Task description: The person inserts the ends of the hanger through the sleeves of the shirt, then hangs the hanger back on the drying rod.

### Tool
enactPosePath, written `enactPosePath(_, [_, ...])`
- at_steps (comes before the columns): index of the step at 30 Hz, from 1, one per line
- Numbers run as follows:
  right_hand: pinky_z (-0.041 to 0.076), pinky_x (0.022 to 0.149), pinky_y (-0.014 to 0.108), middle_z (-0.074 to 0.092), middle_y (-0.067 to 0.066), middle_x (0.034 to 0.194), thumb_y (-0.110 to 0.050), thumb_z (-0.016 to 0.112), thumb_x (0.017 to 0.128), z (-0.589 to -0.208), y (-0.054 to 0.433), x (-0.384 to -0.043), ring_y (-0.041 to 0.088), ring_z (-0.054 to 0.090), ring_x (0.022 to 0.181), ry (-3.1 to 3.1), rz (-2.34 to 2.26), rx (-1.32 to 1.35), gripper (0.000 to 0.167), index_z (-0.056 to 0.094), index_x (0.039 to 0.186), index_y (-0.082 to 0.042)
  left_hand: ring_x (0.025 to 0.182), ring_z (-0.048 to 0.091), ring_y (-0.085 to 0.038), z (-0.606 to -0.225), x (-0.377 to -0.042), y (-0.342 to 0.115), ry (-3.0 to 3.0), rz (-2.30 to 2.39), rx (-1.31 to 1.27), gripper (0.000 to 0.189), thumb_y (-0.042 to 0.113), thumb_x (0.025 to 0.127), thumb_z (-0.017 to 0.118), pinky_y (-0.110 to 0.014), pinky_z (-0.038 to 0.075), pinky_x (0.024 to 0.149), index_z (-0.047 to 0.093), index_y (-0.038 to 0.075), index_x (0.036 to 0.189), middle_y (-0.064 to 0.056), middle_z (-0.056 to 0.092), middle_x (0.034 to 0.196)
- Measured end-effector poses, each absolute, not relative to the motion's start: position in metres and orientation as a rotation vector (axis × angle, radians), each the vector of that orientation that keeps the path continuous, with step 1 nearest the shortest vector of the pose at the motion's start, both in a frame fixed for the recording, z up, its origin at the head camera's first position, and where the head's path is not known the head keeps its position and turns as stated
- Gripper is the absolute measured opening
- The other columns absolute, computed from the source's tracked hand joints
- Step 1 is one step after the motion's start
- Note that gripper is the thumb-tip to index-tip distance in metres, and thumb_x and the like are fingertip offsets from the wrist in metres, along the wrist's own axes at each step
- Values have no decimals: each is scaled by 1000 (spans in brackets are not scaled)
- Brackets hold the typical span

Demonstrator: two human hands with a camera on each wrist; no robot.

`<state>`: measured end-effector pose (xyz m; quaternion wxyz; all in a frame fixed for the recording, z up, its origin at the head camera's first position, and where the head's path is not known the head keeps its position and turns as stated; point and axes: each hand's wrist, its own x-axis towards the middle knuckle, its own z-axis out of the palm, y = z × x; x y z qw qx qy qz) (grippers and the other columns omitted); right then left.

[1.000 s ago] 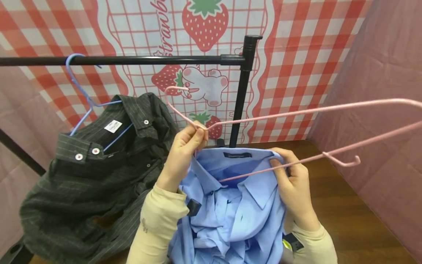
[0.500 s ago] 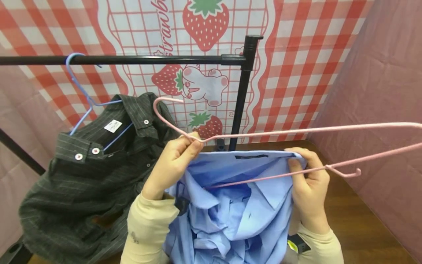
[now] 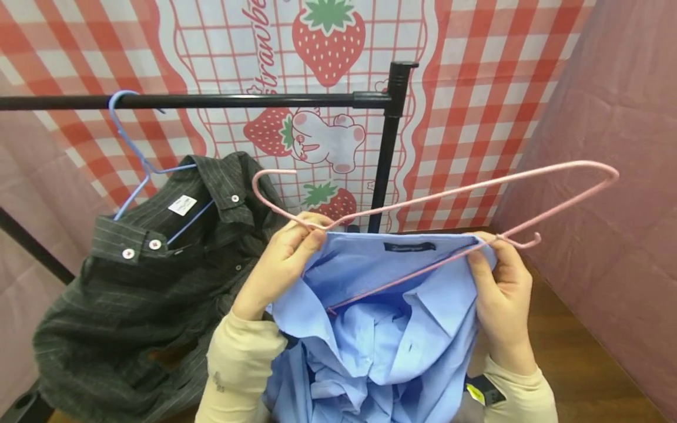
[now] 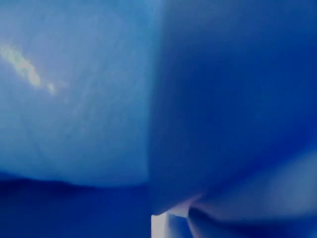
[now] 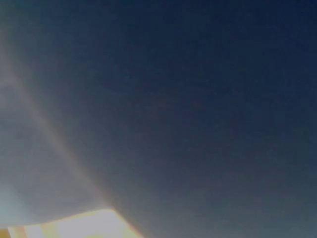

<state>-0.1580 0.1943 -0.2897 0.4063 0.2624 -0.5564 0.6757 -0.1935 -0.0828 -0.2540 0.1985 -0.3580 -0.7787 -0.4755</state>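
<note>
In the head view my left hand (image 3: 282, 261) pinches a pink hanger (image 3: 465, 189) at the base of its hook. The hanger's right end sticks out above the collar, while its lower bar slants down into the neck opening of a light blue shirt (image 3: 370, 346). My right hand (image 3: 505, 294) grips the shirt's collar at the right, close to where the bar crosses it. The hanger's left end is hidden inside the shirt. Blurred blue cloth (image 4: 223, 99) fills the left wrist view, and dark blurred cloth (image 5: 198, 109) covers most of the right wrist view.
A dark striped shirt (image 3: 158, 305) hangs on a blue hanger (image 3: 129, 141) from the black rack rail (image 3: 238, 101) at the left. The rack's upright post (image 3: 388, 153) stands behind the blue shirt. A checked strawberry cloth (image 3: 476, 88) forms the backdrop, above a brown wooden surface (image 3: 576, 346).
The hanger has dropped and shifted left, its right end swinging into full view and tilting up. My left hand has moved down and left; the right hand has moved right with the collar, stretching the neck opening.
</note>
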Motion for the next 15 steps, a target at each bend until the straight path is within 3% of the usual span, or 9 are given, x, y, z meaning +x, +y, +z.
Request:
enactPosePath(2, [38, 82, 21, 65, 3, 97, 16, 47, 84, -290, 194, -158, 12, 56, 92, -1419, 1705, 666, 26, 62, 102, 7, 92, 53, -12, -258, -195, -79, -2247, -1310, -996, 22, 12, 95, 44, -26, 41, 85, 61, 4, 107, -5, 60, 100])
enactPosePath(9, [41, 77, 20, 66, 4, 96, 14, 48, 84, -291, 190, -160, 11, 58, 88, -1426, 1722, 723, 22, 59, 104, 13, 73, 45, -12, -271, -201, -70, -2352, -1302, -964, 16, 18, 98, 38, -26, 38, 67, 52, 12, 97, 1, 45, 77])
enactPosePath(15, [40, 78, 20, 64, 2, 99, 12, 47, 86, -293, 188, -162, 10, 55, 91, -1503, 1712, 695, 25, 59, 107, 7, 79, 47, -12, -270, -203, -68, -2204, -1390, -951, 12, 11, 96, 42, -26, 39, 72, 53, 7, 96, -4, 51, 85])
